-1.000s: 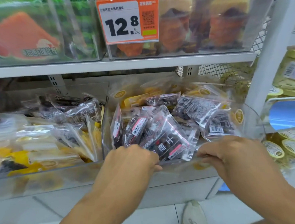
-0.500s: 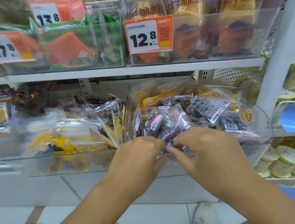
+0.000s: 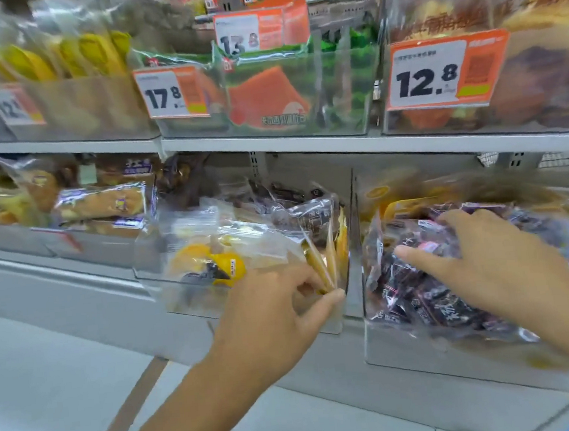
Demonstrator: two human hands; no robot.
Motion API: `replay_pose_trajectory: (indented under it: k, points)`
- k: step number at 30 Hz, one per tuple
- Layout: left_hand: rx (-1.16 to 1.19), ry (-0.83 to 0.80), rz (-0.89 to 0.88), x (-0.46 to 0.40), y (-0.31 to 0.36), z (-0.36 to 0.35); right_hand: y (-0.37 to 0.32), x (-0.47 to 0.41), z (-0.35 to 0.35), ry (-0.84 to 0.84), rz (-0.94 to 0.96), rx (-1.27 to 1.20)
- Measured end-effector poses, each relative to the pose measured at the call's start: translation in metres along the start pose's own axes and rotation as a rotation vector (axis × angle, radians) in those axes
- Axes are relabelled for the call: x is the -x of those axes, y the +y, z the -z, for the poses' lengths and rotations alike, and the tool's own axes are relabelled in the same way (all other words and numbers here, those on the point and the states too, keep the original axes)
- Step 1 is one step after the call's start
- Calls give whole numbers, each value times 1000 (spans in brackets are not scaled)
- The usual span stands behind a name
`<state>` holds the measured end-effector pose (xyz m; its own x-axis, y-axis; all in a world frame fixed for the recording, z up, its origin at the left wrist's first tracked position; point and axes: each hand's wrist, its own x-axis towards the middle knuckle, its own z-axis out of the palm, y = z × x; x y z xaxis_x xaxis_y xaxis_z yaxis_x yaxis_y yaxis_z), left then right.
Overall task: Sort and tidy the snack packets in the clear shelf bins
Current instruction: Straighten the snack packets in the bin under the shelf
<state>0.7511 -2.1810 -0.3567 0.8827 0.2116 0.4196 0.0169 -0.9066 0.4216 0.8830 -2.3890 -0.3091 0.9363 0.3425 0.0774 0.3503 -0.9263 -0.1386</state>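
The left hand point(image 3: 274, 316) pinches the clear packets point(image 3: 327, 263) standing at the right end of the middle bin point(image 3: 188, 306), at six o'clock. At four o'clock the right hand point(image 3: 486, 259) lies spread-fingered on the dark packets point(image 3: 417, 293) in the right bin point(image 3: 425, 350). Orange price tags point(image 3: 442, 72) hang toward twelve and two o'clock.

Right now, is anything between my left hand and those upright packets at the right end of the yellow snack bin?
Nothing visible. The left hand is already at the upright packets, fingers pinching their lower edges at the clear bin's front corner. The right hand rests apart on the dark packets.
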Motion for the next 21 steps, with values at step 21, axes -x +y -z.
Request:
replay_pose_trajectory:
  k: [21]
  points:
    - [-112,33,-264,-45,22,-51,5,-30,-11,150,70,-187]
